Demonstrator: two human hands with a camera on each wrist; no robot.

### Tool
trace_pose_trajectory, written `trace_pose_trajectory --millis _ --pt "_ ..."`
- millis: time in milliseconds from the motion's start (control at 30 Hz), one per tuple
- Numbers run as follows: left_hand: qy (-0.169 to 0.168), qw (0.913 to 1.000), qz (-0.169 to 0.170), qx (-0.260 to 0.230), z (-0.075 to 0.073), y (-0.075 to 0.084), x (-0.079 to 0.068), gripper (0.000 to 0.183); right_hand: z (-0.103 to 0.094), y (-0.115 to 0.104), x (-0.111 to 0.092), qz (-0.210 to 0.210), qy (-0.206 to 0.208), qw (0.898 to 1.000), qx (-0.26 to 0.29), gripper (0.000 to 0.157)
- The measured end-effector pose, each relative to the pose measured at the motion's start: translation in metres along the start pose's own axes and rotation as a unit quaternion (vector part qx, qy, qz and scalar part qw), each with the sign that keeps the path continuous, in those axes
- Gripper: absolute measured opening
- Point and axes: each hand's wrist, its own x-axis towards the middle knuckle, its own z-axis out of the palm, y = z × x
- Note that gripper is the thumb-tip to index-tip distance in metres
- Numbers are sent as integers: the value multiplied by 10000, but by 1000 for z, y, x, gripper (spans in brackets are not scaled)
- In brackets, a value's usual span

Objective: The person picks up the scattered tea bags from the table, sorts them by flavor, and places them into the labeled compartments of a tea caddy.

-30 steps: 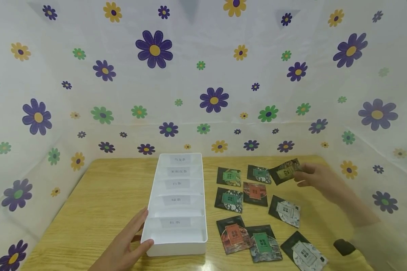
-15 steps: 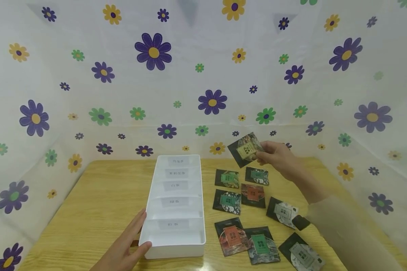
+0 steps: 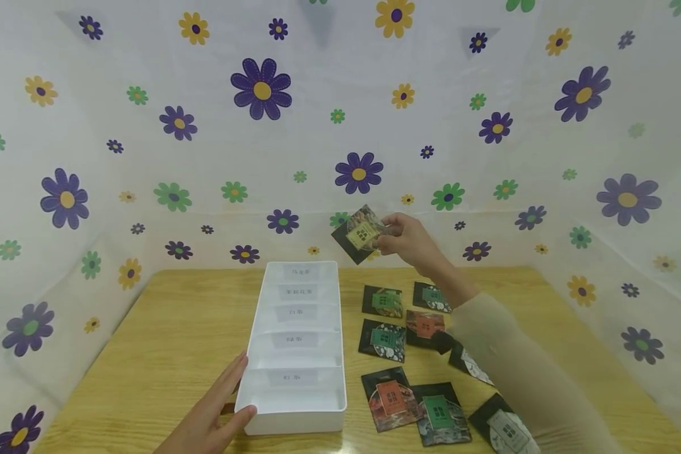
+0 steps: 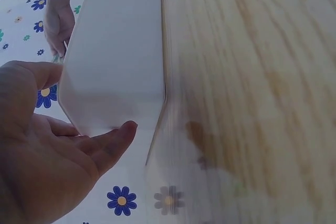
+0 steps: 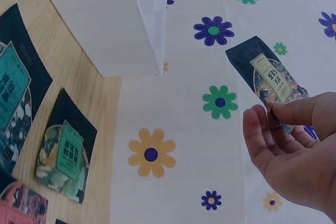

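My right hand pinches a tea sachet with a yellow label between thumb and fingers. The sachet hangs in the air, beyond and right of the far end of a white divided box. In the right wrist view the held sachet tilts, gripped by its lower corner. My left hand rests against the near left corner of the box, its fingers along the left side and thumb at the front. The left wrist view shows that hand touching the box's white wall. Paper labels mark the compartments.
Several tea sachets lie right of the box: green-labelled, teal-labelled, red-labelled and white-labelled. My right sleeve covers part of them. A flower-printed cloth stands behind the wooden table.
My right hand has lifted the yellow-labelled sachet from the table's far right and carried it left toward the box's far end. The left hand has stayed on the box.
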Motion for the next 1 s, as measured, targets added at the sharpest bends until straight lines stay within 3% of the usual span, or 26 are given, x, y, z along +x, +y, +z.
trace_pose_trajectory --millis 233,433,800,1000 --pt "-9 9999 -93 -78 0 1 2 74 26 7 27 -209 -127 9996 133 35" --pt "-14 9996 264 -41 0 2 3 72 51 17 41 -482 -85 9985 241 29" --pt "-32 9991 -389 -180 1 3 1 75 91 36 55 -804 186 9966 -37 22" --pt "-107 9990 -338 -271 0 2 3 76 106 38 58 -954 87 9937 -591 20"
